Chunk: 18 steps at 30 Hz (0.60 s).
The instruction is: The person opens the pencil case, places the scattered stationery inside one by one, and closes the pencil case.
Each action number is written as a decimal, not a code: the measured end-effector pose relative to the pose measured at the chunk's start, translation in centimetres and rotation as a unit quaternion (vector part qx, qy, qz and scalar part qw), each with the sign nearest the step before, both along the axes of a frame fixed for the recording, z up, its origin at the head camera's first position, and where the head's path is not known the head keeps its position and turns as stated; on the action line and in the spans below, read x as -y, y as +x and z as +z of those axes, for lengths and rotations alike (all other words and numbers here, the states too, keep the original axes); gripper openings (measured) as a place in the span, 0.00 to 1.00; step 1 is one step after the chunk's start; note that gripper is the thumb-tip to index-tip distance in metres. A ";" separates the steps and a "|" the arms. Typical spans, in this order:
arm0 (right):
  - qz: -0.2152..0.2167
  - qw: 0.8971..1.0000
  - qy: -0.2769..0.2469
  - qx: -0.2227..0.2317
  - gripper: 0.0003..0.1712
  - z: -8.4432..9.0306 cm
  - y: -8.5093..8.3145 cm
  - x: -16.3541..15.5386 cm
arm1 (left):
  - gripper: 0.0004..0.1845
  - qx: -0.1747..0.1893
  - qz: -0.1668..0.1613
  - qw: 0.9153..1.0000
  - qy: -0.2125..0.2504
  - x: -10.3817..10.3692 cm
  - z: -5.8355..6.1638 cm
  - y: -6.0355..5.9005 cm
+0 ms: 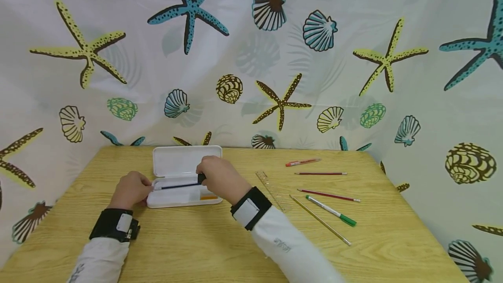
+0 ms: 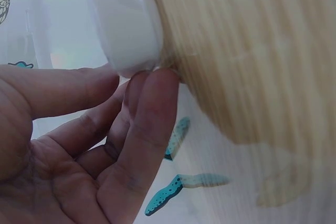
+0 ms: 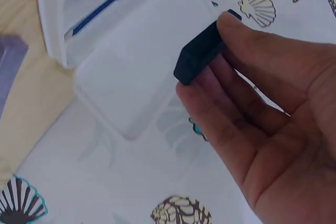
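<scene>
A white pencil case lies with its lid laid back toward the wall. My left hand holds the case's left end, thumb on one side and fingertips on the other in the left wrist view. Over the right part of the case, my right hand pinches a small black block with slanted ends between thumb and fingers. Inside the case lies a dark blue pencil, near an orange item at the right end.
Right of the case lie a clear ruler, a red pen, two dark red pencils, a green-capped marker and a gold pencil. A patterned cloth hangs behind the wooden table.
</scene>
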State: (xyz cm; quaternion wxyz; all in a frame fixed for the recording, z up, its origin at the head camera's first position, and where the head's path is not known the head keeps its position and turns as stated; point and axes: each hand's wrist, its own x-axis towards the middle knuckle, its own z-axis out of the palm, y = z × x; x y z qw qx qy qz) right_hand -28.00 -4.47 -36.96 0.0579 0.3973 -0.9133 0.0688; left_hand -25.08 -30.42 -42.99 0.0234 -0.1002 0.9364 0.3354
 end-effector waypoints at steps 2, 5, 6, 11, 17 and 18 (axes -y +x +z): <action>0.006 1.000 0.001 0.009 0.12 -0.4 0.2 0.7 | 0.12 -0.001 0.000 1.000 -0.002 0.0 0.1 0.0; 0.008 0.999 -0.005 0.031 0.13 -1.0 0.4 1.7 | 0.12 -0.001 -0.001 1.000 -0.004 0.0 0.1 0.0; 0.008 0.999 -0.008 0.038 0.13 -1.2 0.5 2.0 | 0.12 -0.001 -0.001 1.000 -0.004 0.0 0.1 0.0; 0.019 0.998 -0.008 0.060 0.11 -2.2 0.5 3.6 | 0.12 -0.001 -0.001 1.000 -0.008 0.0 0.1 0.0; 0.021 0.998 0.001 0.065 0.13 -3.2 0.3 4.4 | 0.11 -0.003 -0.002 1.000 -0.007 -0.1 0.2 0.1; 0.021 0.998 0.001 0.065 0.13 -3.3 0.3 4.4 | 0.11 -0.003 -0.003 1.000 -0.007 -0.1 0.2 0.1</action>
